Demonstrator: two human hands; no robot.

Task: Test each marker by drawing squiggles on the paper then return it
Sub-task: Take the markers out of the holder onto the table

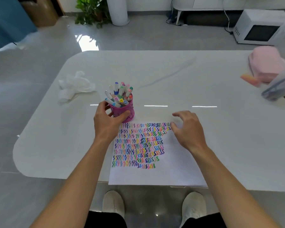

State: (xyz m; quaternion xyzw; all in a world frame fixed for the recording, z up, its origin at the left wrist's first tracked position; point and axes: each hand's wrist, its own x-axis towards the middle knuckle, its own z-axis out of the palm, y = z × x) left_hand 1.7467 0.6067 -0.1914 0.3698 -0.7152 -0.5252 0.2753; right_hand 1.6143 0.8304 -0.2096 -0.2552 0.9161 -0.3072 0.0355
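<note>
A pink perforated cup (130,113) stands on the white table just beyond the paper's top left corner. Several white markers (120,94) with coloured caps stick out of it. My left hand (106,118) grips the cup, thumb on its near side and fingers round its left side. The white paper (168,163) lies at the near table edge, and rows of coloured squiggles (138,145) fill its upper left part. My right hand (187,129) hovers over the paper's top right corner with loosely curled fingers and holds nothing.
A crumpled white tissue (76,87) lies left of the cup. A pink pouch (266,63) and a clear plastic case (280,86) sit at the table's right end. The table's (204,79) near edge runs under the paper. A microwave (258,27) stands on the floor beyond.
</note>
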